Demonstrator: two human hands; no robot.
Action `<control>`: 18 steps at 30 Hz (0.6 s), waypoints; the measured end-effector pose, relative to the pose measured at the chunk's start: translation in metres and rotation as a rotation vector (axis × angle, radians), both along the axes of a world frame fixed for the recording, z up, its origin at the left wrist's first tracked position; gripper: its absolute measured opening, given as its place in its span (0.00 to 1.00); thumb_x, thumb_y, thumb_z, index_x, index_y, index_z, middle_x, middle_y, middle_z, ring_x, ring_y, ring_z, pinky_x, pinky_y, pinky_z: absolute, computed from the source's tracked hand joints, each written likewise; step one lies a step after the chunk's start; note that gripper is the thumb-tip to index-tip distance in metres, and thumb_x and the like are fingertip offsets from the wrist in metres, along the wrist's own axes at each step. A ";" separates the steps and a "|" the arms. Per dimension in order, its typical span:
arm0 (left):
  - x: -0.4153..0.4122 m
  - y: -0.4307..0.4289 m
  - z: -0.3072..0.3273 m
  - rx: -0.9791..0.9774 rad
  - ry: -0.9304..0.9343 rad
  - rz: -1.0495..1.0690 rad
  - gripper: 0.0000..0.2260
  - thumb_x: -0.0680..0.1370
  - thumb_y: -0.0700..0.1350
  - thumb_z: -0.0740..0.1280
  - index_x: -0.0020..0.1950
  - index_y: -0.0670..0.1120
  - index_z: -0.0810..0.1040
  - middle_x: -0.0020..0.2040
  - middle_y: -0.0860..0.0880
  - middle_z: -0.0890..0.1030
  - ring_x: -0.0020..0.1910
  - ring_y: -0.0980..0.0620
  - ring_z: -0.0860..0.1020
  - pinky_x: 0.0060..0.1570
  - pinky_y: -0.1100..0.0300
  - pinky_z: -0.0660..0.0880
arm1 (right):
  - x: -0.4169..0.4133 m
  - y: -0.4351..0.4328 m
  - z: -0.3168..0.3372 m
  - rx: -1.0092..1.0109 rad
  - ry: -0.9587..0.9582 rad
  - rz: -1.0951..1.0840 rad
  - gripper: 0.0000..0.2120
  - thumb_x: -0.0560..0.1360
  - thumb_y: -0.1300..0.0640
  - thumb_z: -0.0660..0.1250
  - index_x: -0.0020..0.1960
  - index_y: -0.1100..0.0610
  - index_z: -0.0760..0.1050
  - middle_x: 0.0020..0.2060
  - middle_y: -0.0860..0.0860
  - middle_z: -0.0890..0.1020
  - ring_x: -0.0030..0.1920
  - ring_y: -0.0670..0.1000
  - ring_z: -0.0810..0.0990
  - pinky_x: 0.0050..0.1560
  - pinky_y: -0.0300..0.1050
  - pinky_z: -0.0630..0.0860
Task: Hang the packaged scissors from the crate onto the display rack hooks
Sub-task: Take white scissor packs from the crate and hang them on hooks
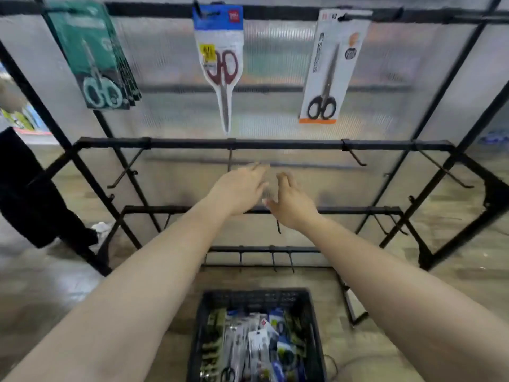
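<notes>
Packaged scissors [218, 51] occupy three hooks [205, 12], teal perhaps four; left hand [239, 188] and right hand [293, 206] splayed, empty.

Reaches forward with both bare arms, left arm [124, 285] and right arm [399, 285] nearly straight, entering from the lower corners and converging toward the middle. Holds left hand [239, 188] palm down, fingers [256, 169] straight and together, pointing away and slightly right. Carries right hand [293, 206] a little lower, just beside the left, palm turned inward, fingers loosely curved, thumb [271, 204] spread toward the left hand. Grips nothing with either hand. Cannot tell through motion blur whether thumb tip touches the left hand.
</notes>
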State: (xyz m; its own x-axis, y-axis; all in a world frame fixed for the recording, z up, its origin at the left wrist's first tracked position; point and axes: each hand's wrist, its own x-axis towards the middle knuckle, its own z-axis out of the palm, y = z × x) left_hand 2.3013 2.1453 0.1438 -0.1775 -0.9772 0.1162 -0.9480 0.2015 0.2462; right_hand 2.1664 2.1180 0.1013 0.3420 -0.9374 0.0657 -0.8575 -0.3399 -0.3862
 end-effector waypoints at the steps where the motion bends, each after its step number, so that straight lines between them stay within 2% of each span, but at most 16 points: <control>1: 0.001 0.007 -0.013 0.015 -0.008 -0.023 0.21 0.82 0.48 0.54 0.76 0.47 0.59 0.74 0.46 0.65 0.70 0.45 0.67 0.66 0.51 0.66 | 0.005 0.007 -0.011 0.034 0.006 -0.009 0.33 0.79 0.49 0.61 0.76 0.61 0.51 0.76 0.56 0.54 0.75 0.56 0.54 0.73 0.52 0.58; 3: 0.005 0.021 -0.040 0.072 0.003 -0.027 0.22 0.83 0.48 0.54 0.76 0.47 0.57 0.75 0.46 0.61 0.71 0.45 0.64 0.67 0.53 0.63 | 0.012 0.021 -0.035 0.113 0.028 -0.009 0.33 0.79 0.49 0.60 0.76 0.61 0.50 0.76 0.56 0.53 0.76 0.55 0.53 0.74 0.51 0.55; 6: 0.016 0.036 -0.086 0.200 -0.079 -0.022 0.22 0.83 0.47 0.51 0.77 0.43 0.53 0.77 0.46 0.57 0.75 0.49 0.57 0.71 0.56 0.57 | 0.018 0.035 -0.072 0.218 0.085 0.009 0.33 0.79 0.48 0.60 0.76 0.60 0.50 0.76 0.55 0.52 0.75 0.55 0.54 0.73 0.50 0.58; 9: 0.034 0.045 -0.138 0.267 -0.030 0.052 0.21 0.83 0.46 0.53 0.76 0.44 0.58 0.74 0.45 0.63 0.72 0.47 0.64 0.69 0.54 0.62 | 0.024 0.044 -0.115 0.320 0.048 0.016 0.31 0.79 0.49 0.61 0.76 0.58 0.53 0.75 0.54 0.57 0.72 0.56 0.62 0.69 0.52 0.64; 13: 0.052 0.052 -0.229 0.405 -0.013 0.077 0.21 0.82 0.47 0.54 0.75 0.46 0.60 0.72 0.45 0.67 0.70 0.47 0.67 0.68 0.52 0.65 | 0.031 0.051 -0.197 0.382 0.053 0.070 0.25 0.79 0.53 0.61 0.73 0.57 0.60 0.71 0.55 0.66 0.69 0.56 0.67 0.66 0.51 0.67; 18: 0.066 0.053 -0.372 0.600 -0.059 0.124 0.23 0.82 0.47 0.56 0.76 0.48 0.56 0.74 0.47 0.64 0.71 0.47 0.65 0.67 0.53 0.64 | 0.025 0.052 -0.344 0.509 0.092 0.067 0.23 0.79 0.52 0.61 0.71 0.57 0.63 0.66 0.56 0.72 0.64 0.57 0.71 0.60 0.50 0.71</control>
